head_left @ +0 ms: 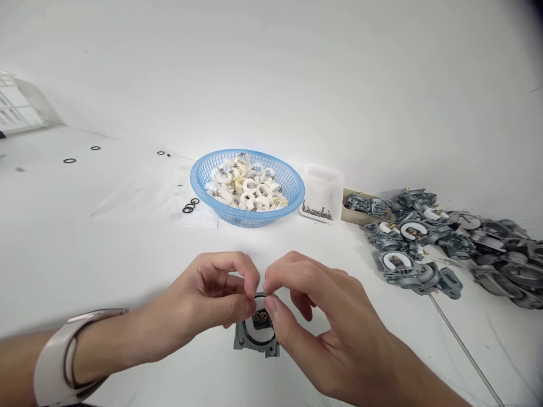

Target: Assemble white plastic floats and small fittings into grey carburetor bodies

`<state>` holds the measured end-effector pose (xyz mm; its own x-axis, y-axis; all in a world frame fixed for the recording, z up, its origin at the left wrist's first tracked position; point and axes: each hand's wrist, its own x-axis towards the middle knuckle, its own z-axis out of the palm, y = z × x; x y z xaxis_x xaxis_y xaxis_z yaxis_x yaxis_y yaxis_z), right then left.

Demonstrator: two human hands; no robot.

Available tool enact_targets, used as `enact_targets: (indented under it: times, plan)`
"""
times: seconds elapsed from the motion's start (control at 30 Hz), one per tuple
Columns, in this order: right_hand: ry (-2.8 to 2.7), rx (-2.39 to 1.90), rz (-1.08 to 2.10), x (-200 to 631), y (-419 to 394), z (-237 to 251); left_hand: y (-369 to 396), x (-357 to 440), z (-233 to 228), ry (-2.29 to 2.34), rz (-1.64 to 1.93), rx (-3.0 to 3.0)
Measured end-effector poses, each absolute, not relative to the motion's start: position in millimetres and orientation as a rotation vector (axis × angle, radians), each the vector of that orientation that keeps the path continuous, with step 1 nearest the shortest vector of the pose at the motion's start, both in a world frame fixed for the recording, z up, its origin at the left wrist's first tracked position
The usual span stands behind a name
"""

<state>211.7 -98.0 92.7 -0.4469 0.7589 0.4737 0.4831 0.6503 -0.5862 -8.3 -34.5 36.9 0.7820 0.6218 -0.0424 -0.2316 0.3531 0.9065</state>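
Head view: your left hand [224, 299] and right hand [314, 322] meet low in the middle, a pale watch band [55, 362] round the left wrist. Between them, on the table [169, 379], sits a grey metal body [251, 349], partly covered by your fingers, with a white float [254, 333] inside its rim. It faces up toward you, probably so you can see and reach that rim. Thumb and forefinger of each hand curl into a narrow gap at its upper edge, a pose suited to small, fine handling; whether they pinch anything, you cannot tell from here. A thin rod [464, 347] slants at your right, running up to a heap of similar bodies [416, 232], which lies clear of your working space. Beyond your hands, black rings [190, 206] lie loose at the left, a blue basket [198, 189] gathers more floats [250, 185], and a white tray [322, 180] holds pins [318, 211], its walls likely keeping such tiny pieces from scattering.
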Motion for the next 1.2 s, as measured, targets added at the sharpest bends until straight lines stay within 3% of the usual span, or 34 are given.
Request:
enact_targets:
  times: [1.2]
  plan:
    - [-2.190,-0.995,0.545,207.7,-101.5,94.3,-34.6,-4.5,41.3,0.281,0.575,0.967]
